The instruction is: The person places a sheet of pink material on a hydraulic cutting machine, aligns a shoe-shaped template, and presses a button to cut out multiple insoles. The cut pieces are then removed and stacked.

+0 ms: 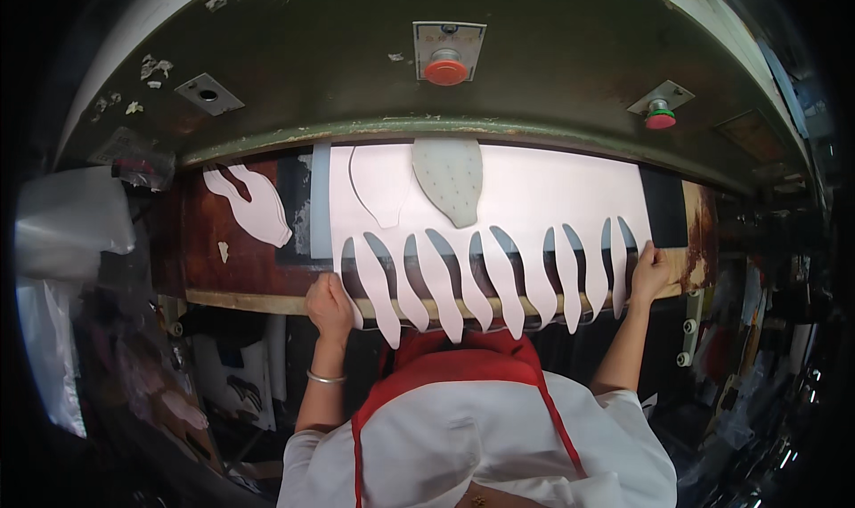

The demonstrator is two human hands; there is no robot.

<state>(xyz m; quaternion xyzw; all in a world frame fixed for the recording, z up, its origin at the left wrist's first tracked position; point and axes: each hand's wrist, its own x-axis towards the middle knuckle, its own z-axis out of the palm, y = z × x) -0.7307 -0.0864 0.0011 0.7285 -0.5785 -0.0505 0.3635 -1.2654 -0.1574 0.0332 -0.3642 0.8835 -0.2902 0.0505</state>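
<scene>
In the head view, the sheet [561, 178] fills the middle of the frame, lying on the board [240, 272], its slotted lower edge hanging past the board's front edge. Its long axis runs left to right, and it spreads between the hands and above them in the frame. The left hand [330, 308] is at its lower left corner, the right hand [650, 273] at its lower right corner and a little higher; both touch it, so neither is nearer. Each hand's fingers are curled around its corner and pinch the edge; the fingertips underneath are hidden.

The template [450, 183] rests on the sheet's upper middle, closer to the left hand, its long axis up and down the frame, narrow end lowermost. Just left of it, a curved outline shows in the sheet.

The sheet is pale pinkish white, thin and smooth. Its upper part is broad and whole apart from that outline; below, slots with rounded tops leave wavy strips, several tapering to free tips that droop. Similar pale pieces [258, 210] lie on the board, left of centre.
</scene>
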